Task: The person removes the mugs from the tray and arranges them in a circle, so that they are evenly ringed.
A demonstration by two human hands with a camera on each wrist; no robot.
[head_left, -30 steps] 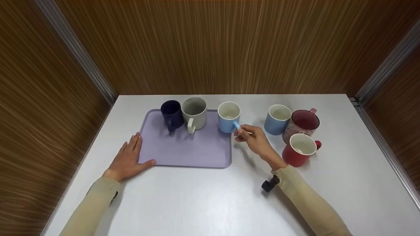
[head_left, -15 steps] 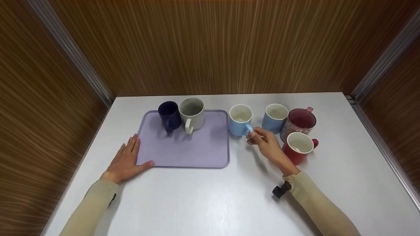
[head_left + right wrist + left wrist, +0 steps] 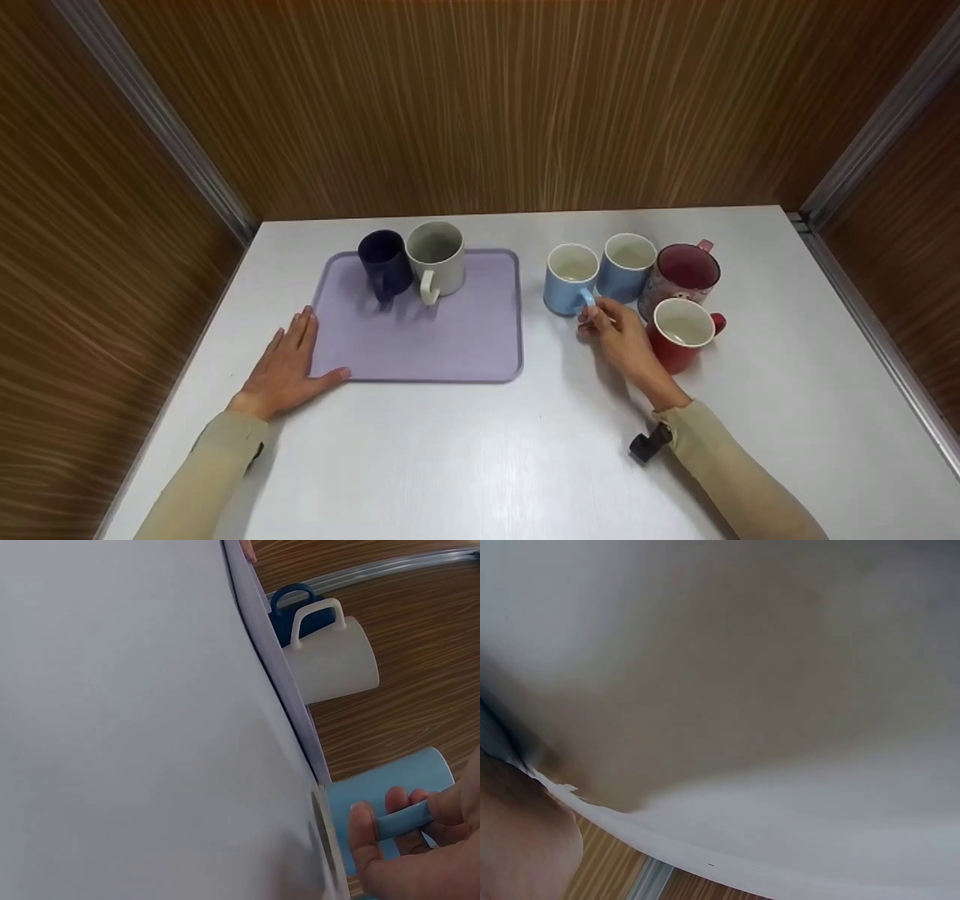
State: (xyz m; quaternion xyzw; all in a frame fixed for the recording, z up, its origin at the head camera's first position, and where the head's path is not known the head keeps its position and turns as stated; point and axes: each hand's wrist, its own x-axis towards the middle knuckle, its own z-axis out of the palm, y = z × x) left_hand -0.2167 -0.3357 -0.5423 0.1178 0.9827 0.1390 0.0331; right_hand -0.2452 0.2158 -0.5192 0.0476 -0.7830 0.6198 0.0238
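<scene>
My right hand (image 3: 626,341) pinches the handle of a light blue mug (image 3: 564,294), which stands upright just right of the lilac tray (image 3: 420,352). In the right wrist view my thumb and fingers (image 3: 362,821) are round that handle on the blue mug (image 3: 405,772). My left hand (image 3: 283,371) lies flat with spread fingers at the tray's left edge, its thumb by the near left corner. A dark blue mug (image 3: 386,266) and a larger off-white mug (image 3: 442,271) stand side by side at the back of the tray, handles towards me.
Right of the held mug stand a second light blue mug (image 3: 622,276), a patterned pink mug (image 3: 660,292) and a red mug (image 3: 670,352) in front, close together on the white table (image 3: 450,465). Wood-grain panels (image 3: 480,105) rise behind and at the sides.
The light blue mug in my right hand has moved right, off the tray's right side and onto the table beside the second light blue mug. My left hand has stayed by the tray.
</scene>
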